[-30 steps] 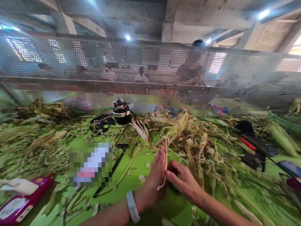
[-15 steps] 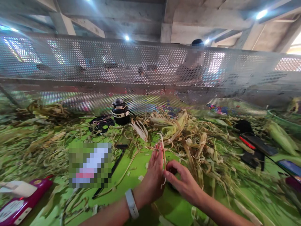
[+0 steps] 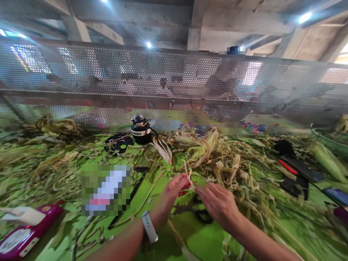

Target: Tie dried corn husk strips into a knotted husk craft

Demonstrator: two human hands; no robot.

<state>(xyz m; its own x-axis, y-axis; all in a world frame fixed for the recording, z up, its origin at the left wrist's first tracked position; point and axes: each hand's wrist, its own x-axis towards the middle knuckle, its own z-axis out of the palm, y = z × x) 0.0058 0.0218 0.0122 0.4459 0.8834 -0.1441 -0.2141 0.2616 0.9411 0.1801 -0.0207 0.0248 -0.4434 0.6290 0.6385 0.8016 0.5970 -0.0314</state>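
Between my two hands is a thin, pale twisted strip of corn husk, its end pointing up and away. My left hand, with a pale band on the wrist, pinches the strip between thumb and fingers. From the other side, my right hand has its fingers closed on the lower part of the strip. Under the hands, dark scissors lie on the green tabletop, partly covered by the right hand. Beyond the fingertips rests a heap of dry corn husks.
Husk scraps cover much of the table. A black jar stands at the back before a perforated metal screen, with people behind it. A magenta power strip lies at left; a black phone-like object at right.
My palms were together with the strip along the left hand; now they have parted and both hands' fingers pinch it. The scissors beneath show more. The view has shifted slightly.
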